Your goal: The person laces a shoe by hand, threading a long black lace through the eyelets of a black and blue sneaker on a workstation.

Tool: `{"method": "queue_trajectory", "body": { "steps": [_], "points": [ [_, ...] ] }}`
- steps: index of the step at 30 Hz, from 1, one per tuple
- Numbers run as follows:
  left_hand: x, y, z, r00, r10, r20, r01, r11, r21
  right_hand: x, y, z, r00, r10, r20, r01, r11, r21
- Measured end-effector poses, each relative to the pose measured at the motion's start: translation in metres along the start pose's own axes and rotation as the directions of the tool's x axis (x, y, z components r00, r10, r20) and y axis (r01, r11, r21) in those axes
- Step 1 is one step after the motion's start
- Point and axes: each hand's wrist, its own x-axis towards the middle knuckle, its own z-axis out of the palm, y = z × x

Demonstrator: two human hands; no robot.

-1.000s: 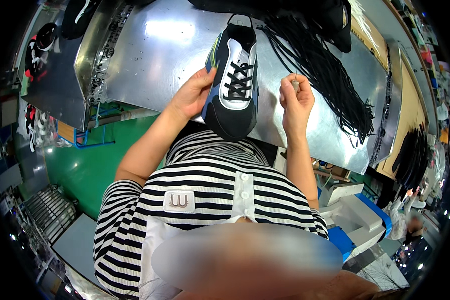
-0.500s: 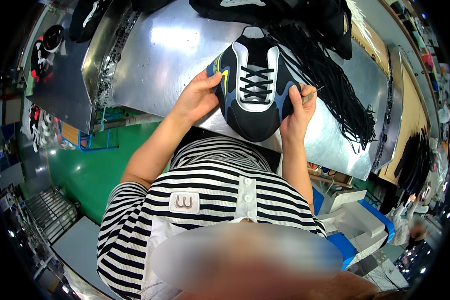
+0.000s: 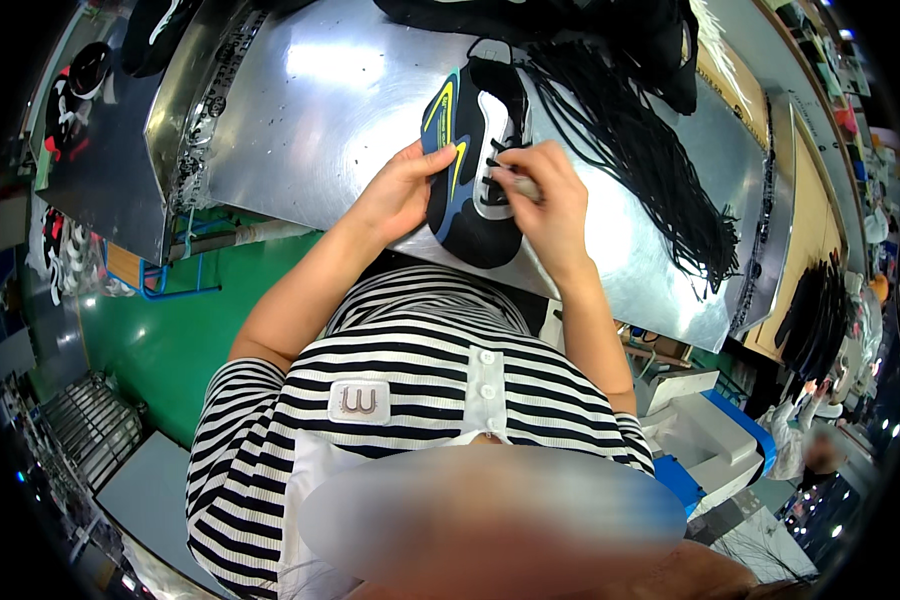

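Note:
A black and navy sneaker upper (image 3: 475, 235) with yellow accents and a pale silver lacing panel stands tilted over the metal table, toe toward me, its left side turned up. My left hand (image 3: 402, 192) grips that side, thumb on top and fingers underneath. Over the lacing panel, my right hand (image 3: 558, 205) is closed at the black lace (image 3: 494, 165), fingertips against the crossings. Within its fingers shows the pale handle of a thin pointed tool (image 3: 527, 187); the tip is hidden. The hand covers the upper's right side.
Shiny metal table (image 3: 290, 130) lies beneath. A bundle of loose black laces (image 3: 660, 170) spreads to the right of the upper. Black shoe pieces (image 3: 470, 15) lie along the far edge. A raised metal edge (image 3: 185, 120) bounds the left, and a white and blue bin (image 3: 705, 435) stands lower right.
My right hand has left the upper's right side and moved left onto the laces, still with the tool. The upper has rolled, bringing its left side up. My left hand keeps its grip.

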Motion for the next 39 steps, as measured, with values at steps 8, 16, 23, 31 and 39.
{"method": "queue_trajectory", "body": {
  "steps": [8,16,23,31,39],
  "points": [
    [-0.029,0.025,-0.006,0.996,-0.034,-0.077,0.04,0.996,0.083,0.016,-0.01,-0.004,0.892,0.1,0.44,-0.273,0.896,0.349],
    [-0.019,0.199,0.006,0.72,0.499,0.482,-0.263,-0.447,0.855,0.043,0.041,-0.005,0.988,0.148,-0.041,-0.153,0.964,-0.217],
    [0.169,0.286,-0.09,0.677,0.436,0.592,0.246,-0.893,0.377,0.05,0.084,0.01,0.982,0.18,-0.053,-0.177,0.796,-0.578],
    [0.147,0.199,-0.061,0.568,0.723,0.393,-0.315,-0.249,0.916,0.043,0.056,0.012,0.967,0.207,0.15,-0.237,0.947,0.215],
    [0.074,0.192,-0.02,0.367,0.848,0.384,-0.367,-0.247,0.897,0.018,-0.027,-0.023,0.769,0.425,0.477,-0.637,0.451,0.626]
  ]
}}
